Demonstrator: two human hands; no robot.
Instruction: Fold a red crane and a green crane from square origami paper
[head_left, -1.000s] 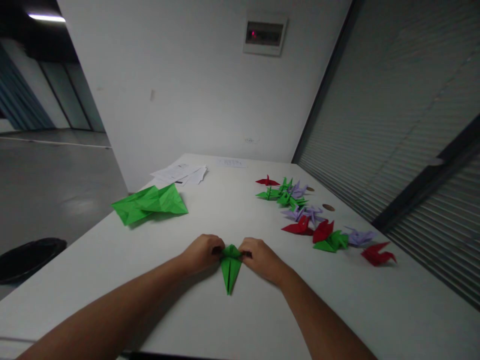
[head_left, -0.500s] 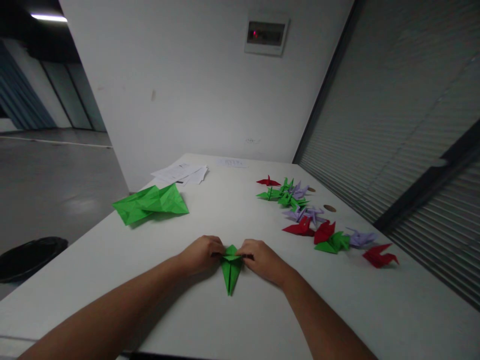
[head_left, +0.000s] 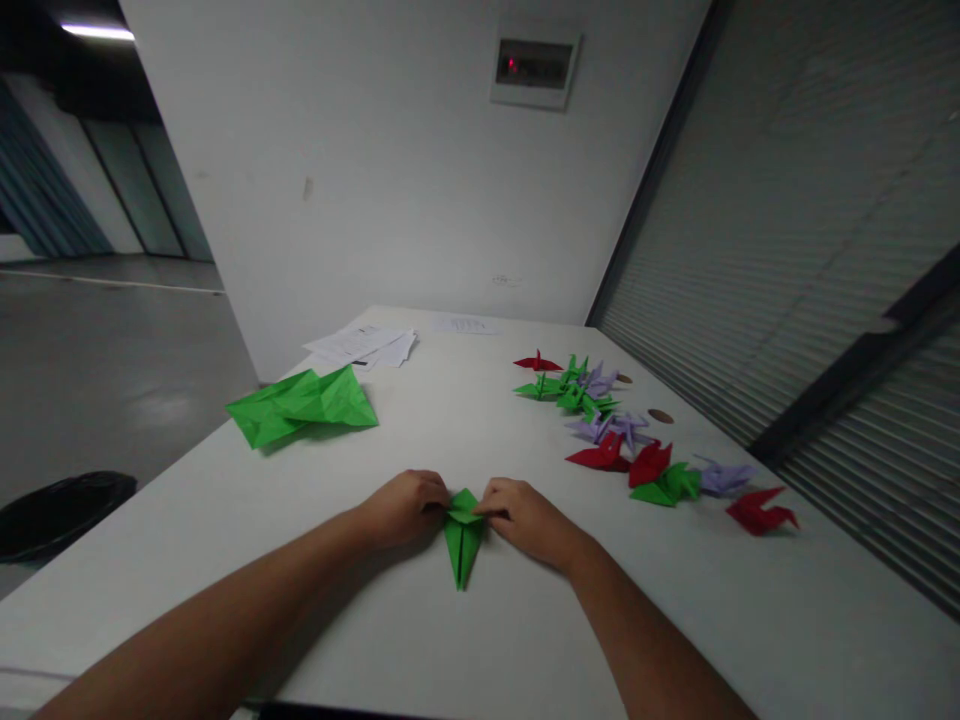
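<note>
A partly folded piece of green origami paper (head_left: 463,550) lies on the white table (head_left: 360,640), its narrow split point toward me. My left hand (head_left: 409,508) pinches its upper left edge with curled fingers. On the opposite side, my right hand (head_left: 521,515) grips the upper right edge between thumb and fingers. A small flap stands across the paper between both hands, with a pointed tip beyond it. The fingertips partly cover the paper's side edges.
Creased green sheets (head_left: 304,405) lie at the left, with printed papers (head_left: 360,347) behind. Along the right are several folded paper cranes, including a red crane (head_left: 761,512), a green crane (head_left: 667,486) and a purple crane (head_left: 724,477). A black-lined bin (head_left: 64,510) stands beyond the left edge.
Both hands stay at the paper's upper edges with almost no movement. The flap between them looks slightly flatter. Everything else on the table is unmoved.
</note>
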